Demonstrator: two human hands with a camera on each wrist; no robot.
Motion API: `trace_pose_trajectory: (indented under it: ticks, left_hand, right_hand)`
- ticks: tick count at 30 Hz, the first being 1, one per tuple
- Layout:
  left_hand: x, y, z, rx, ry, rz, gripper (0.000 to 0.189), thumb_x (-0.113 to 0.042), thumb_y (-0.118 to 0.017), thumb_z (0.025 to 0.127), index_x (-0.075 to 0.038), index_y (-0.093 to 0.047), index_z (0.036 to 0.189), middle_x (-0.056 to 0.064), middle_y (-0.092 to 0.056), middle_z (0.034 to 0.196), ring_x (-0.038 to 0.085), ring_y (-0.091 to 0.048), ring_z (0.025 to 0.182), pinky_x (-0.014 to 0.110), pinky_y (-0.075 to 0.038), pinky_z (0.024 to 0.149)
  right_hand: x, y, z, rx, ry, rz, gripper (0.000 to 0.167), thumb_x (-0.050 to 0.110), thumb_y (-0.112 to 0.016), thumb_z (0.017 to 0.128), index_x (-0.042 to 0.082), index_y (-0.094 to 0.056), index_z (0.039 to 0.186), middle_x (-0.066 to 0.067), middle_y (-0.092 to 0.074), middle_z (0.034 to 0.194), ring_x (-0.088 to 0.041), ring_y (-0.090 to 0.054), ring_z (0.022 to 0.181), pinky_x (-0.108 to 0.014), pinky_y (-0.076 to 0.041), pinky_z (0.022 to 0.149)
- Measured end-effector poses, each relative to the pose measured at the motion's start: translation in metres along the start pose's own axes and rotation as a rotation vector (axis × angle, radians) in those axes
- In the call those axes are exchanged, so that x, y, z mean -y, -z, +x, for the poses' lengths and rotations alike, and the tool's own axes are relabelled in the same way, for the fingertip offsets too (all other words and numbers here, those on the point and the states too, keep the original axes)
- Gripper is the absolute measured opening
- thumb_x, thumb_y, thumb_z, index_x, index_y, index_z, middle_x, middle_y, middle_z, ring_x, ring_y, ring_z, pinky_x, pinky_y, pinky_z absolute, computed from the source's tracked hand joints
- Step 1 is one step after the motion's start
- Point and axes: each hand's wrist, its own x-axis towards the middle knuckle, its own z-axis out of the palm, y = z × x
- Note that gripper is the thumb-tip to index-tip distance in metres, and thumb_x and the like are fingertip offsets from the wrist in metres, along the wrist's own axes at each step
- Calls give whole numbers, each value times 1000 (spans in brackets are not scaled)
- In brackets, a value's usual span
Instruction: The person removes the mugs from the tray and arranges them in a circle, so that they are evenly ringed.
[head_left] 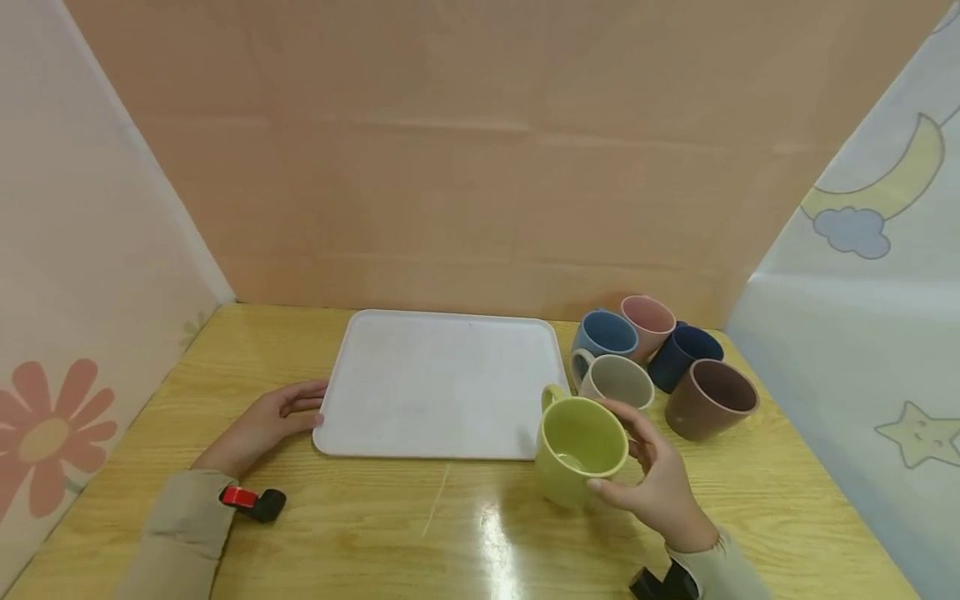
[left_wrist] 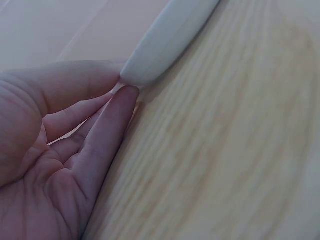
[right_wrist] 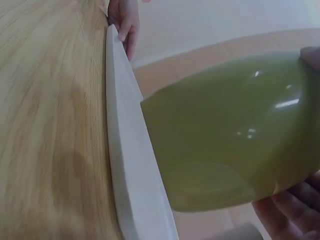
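A yellow-green mug [head_left: 573, 450] is in my right hand [head_left: 660, 483], gripped from its right side with the thumb in front and fingers behind. Its handle points away to the back left, and its mouth faces up. In the right wrist view, the mug [right_wrist: 230, 135] is lifted off the table beside the tray's edge. My left hand [head_left: 262, 425] is at the front left corner of a white rectangular tray [head_left: 442, 383]. The left wrist view shows its thumb and a finger [left_wrist: 107, 135] pinching the tray's rim [left_wrist: 165, 45].
Right of the tray stand a blue mug [head_left: 606, 332], a pink mug [head_left: 648, 317], a navy mug [head_left: 682, 357], a cream mug [head_left: 618, 382] and a brown mug [head_left: 708, 400], close together. Walls border the wooden table [head_left: 360, 525] at the back and sides.
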Motion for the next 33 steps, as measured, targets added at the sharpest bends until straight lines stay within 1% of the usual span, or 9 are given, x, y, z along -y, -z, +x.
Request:
trace_pose_trajectory:
  ticks: [3, 7, 12, 16, 19, 22, 26, 29, 33]
  left_hand:
    - [-1, 1, -1, 7, -1, -6, 68, -26, -70, 98, 0, -40, 153, 22, -46, 151, 36, -45, 136, 11, -43, 94]
    - [-1, 0, -2, 2, 9, 3, 67, -25, -70, 98, 0, -40, 153, 22, -46, 151, 29, -49, 134, 11, -43, 94]
    - [-1, 0, -2, -2, 12, 6, 67, -25, -70, 98, 0, -41, 153, 22, -46, 151, 17, -51, 130, 11, -43, 94]
    - [-1, 0, -1, -2, 3, 13, 67, -25, -70, 98, -1, -41, 153, 21, -46, 151, 24, -50, 133, 11, -43, 94]
    - [-1, 0, -2, -1, 3, 10, 66, -25, -69, 98, -1, -41, 153, 21, -46, 152, 34, -47, 136, 11, -43, 94]
    - [-1, 1, -2, -1, 6, 6, 67, -25, -69, 99, 0, -40, 153, 22, -45, 152, 38, -44, 137, 11, -43, 93]
    - [1, 3, -1, -1, 3, 10, 67, -26, -70, 98, -1, -41, 153, 21, -46, 152, 33, -47, 135, 10, -43, 94]
    - [1, 2, 0, 0, -1, 11, 67, -26, -70, 98, -1, -41, 153, 21, -47, 151, 30, -49, 134, 10, -42, 94]
    - [1, 1, -1, -2, 2, 2, 68, -27, -71, 97, -2, -41, 153, 21, -47, 151, 34, -46, 136, 10, -42, 94]
  right_hand:
    - [-3, 15, -12, 4, 55, 77, 89, -26, -78, 59, -16, -44, 141, -9, -58, 140, -13, -57, 124, -18, -49, 92]
    - [-7, 37, -27, 22, 137, 152, 89, -24, -79, 59, -24, -39, 139, -19, -56, 141, -19, -56, 125, -21, -45, 99]
    - [-10, 63, -46, 28, 161, 155, 91, -23, -80, 59, -27, -36, 139, -22, -54, 142, -21, -55, 125, -22, -41, 102]
    - [-10, 82, -57, 16, 160, 137, 91, -24, -79, 59, -27, -35, 138, -22, -53, 143, -21, -54, 125, -21, -41, 102]
    - [-10, 92, -63, -10, 134, 132, 88, -27, -76, 61, -27, -34, 139, -20, -53, 143, -19, -54, 126, -20, -39, 104]
    - [-8, 96, -67, -68, 40, 90, 87, -32, -70, 64, -23, -35, 143, -12, -55, 144, -14, -53, 127, -18, -38, 105]
    - [-12, 98, -66, -154, -71, 38, 88, -39, -63, 65, -16, -38, 146, -2, -57, 144, -8, -53, 127, -14, -38, 102]
    - [-19, 99, -62, -193, -86, 18, 87, -40, -63, 66, -15, -40, 146, -2, -56, 143, -7, -54, 127, -14, -43, 99]
    - [-26, 98, -58, -219, -145, -44, 86, -36, -66, 70, -10, -42, 148, 2, -55, 142, -4, -54, 125, -13, -48, 93]
